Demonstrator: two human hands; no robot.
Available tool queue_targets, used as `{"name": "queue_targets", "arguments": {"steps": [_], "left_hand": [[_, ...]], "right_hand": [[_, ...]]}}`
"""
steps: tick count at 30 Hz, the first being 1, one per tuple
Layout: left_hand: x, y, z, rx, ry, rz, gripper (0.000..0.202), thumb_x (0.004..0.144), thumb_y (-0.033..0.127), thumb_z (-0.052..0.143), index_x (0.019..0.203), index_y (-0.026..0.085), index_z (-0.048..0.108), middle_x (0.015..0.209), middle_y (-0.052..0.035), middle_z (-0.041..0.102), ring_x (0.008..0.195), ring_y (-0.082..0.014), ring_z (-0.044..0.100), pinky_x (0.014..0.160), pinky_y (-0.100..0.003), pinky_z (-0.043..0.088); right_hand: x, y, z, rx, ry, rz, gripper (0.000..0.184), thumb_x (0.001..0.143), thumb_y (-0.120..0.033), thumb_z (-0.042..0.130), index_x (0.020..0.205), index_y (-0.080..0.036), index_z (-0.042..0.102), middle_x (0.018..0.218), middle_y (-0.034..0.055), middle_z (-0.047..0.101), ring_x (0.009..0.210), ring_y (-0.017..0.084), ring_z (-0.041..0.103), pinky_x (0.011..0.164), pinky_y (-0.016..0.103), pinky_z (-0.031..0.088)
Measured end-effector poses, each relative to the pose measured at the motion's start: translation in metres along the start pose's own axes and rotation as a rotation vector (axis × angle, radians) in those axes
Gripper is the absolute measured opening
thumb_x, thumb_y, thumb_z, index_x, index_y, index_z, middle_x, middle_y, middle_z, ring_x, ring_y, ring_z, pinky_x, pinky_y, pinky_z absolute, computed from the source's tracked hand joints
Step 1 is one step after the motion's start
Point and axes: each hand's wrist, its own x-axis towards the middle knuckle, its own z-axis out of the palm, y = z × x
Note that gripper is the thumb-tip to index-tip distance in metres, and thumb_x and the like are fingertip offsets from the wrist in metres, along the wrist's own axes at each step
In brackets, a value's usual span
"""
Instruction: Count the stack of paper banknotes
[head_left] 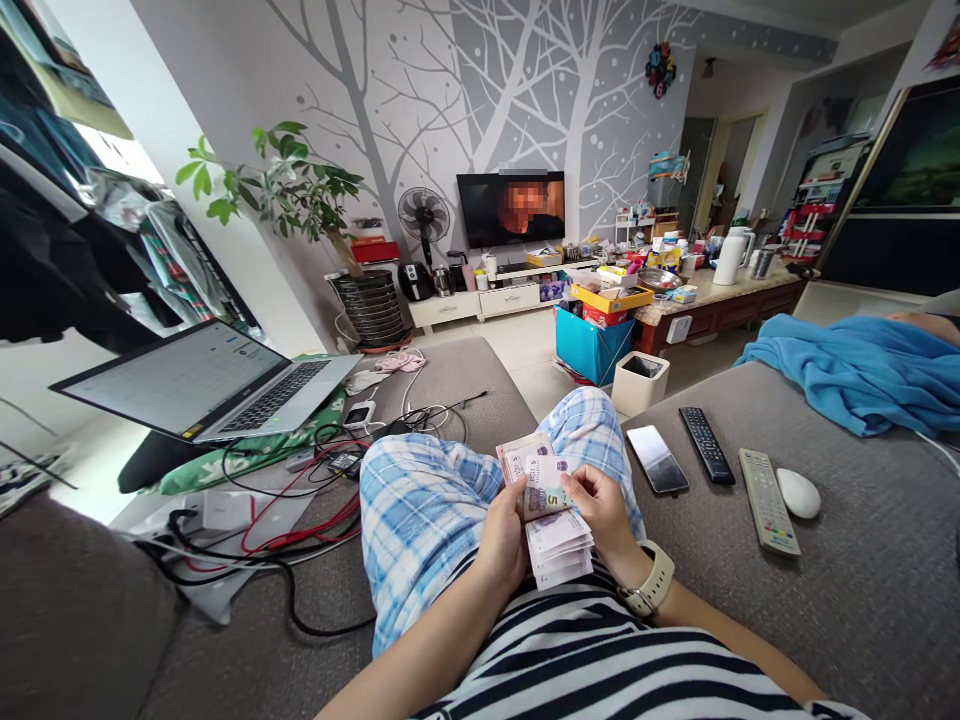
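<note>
My left hand (pixel 504 535) is gripping some banknotes (pixel 559 548); my right hand (pixel 602 508) is apparently pinching the top note (pixel 546 488).

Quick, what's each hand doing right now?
Left hand: closed, holding folded banknotes.
Right hand: closed, pinching the edge of the top note marked 5.

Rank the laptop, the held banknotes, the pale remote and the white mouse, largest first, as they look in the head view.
1. Laptop
2. Banknotes, taken together
3. Pale remote
4. White mouse

This is apparent size only; differing nearness to the camera affects it.
</note>
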Motion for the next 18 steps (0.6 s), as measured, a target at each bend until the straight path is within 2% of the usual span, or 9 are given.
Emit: {"name": "queue_targets", "arguments": {"steps": [5,11,18], "left_hand": [[0.0044,-0.0023,-0.0027,-0.031,-0.012,-0.013,0.040,0.083,0.021,0.059,0.120,0.009,0.063,0.107,-0.0160,0.074,0.095,-0.0313,0.072,0.085,-0.046,0.059],[0.0031,-0.0020,-0.0019,-0.035,-0.010,0.004,0.037,0.083,0.020,0.058,0.118,0.009,0.064,0.109,-0.0168,0.073,0.099,-0.0322,0.071,0.087,-0.047,0.058],[0.0046,-0.0040,-0.0035,-0.030,-0.007,0.021,0.038,0.083,0.019,0.058,0.119,0.008,0.064,0.109,-0.0170,0.074,0.100,-0.0323,0.071,0.088,-0.047,0.057]], "right_hand": [[-0.0015,-0.0041,0.0007,0.036,-0.002,0.010,0.034,0.083,-0.044,0.063,0.064,-0.019,0.052,0.059,-0.0033,0.046,0.057,0.013,0.041,0.054,0.026,0.033],[-0.0026,-0.0060,0.0021,0.088,-0.001,0.014,0.030,0.082,-0.044,0.064,0.069,-0.018,0.058,0.061,-0.0020,0.052,0.058,0.013,0.045,0.055,0.025,0.036],[-0.0032,-0.0049,0.0008,0.073,-0.018,0.007,0.028,0.085,-0.043,0.063,0.071,-0.018,0.058,0.062,-0.0020,0.052,0.059,0.014,0.046,0.056,0.025,0.037]]}}
